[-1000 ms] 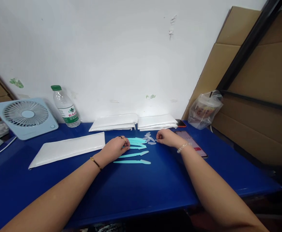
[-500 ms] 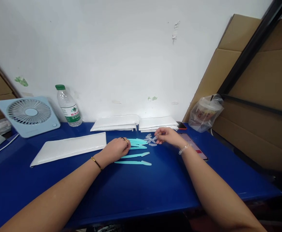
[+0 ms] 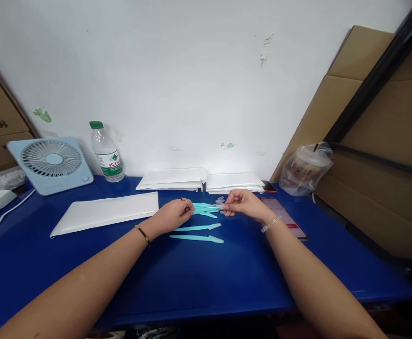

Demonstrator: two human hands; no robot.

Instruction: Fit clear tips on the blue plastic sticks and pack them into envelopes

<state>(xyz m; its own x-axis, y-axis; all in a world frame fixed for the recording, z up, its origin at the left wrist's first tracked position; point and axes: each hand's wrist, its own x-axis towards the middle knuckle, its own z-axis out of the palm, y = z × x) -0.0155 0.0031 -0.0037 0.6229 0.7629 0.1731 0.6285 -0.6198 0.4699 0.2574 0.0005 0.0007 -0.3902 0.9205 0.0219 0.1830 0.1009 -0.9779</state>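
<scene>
My left hand point(image 3: 173, 214) is closed on the handle end of a turquoise eyebrow razor point(image 3: 211, 209), whose blade end points right. Fingers pinched, my right hand point(image 3: 245, 205) holds a small clear blade cap point(image 3: 221, 207) at that blade end; I cannot tell how far the cap is on. More razors lie just under the held one, partly hidden by my left hand. Nearer to me, two capped razors point(image 3: 196, 238) lie side by side. Loose clear caps point(image 3: 219, 199) rest behind my right fingertips, which cover some of them.
White padded mailers point(image 3: 172, 178) are stacked along the wall, and one mailer point(image 3: 110, 212) lies at the left. A blue fan point(image 3: 53, 160) and a water bottle point(image 3: 109, 157) stand back left. A phone point(image 3: 285, 219) and a bagged drink cup point(image 3: 307, 167) are at the right.
My right hand has brought the clear cap left and down to the razor's blade end. My left hand keeps its hold on the razor. The view has shifted slightly.
</scene>
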